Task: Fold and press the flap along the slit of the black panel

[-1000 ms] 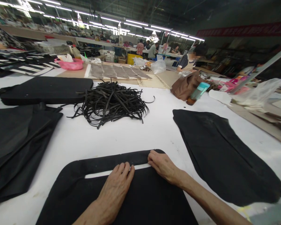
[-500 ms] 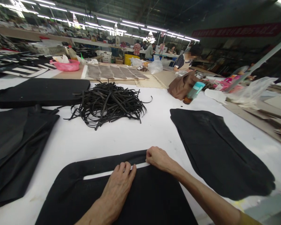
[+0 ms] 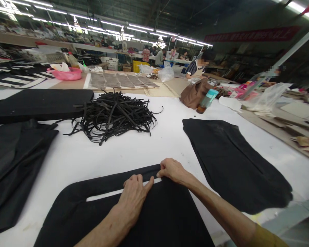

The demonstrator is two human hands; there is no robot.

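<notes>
A black sheet-like panel with a rounded corner lies on the table in front of me. A narrow white strip runs along it, just inside its far border; whether it is tape or a gap I cannot tell. Across the strip's middle rests my left hand, palm down, fingers bent on the panel and thumb stretched out to the right. At the strip's right end, my right hand pinches the panel's far border between thumb and fingers. The fingertips of the right hand are partly hidden.
A tangled heap of black strips lies beyond the panel. Black pieces lie at right, with more black sheets at left. A turquoise-lidded bottle leans by a brown bag. A person works farther back.
The view has shifted slightly. My left hand's thumb has stretched out along the strip towards my right hand. The right hand keeps its pinch at the border.
</notes>
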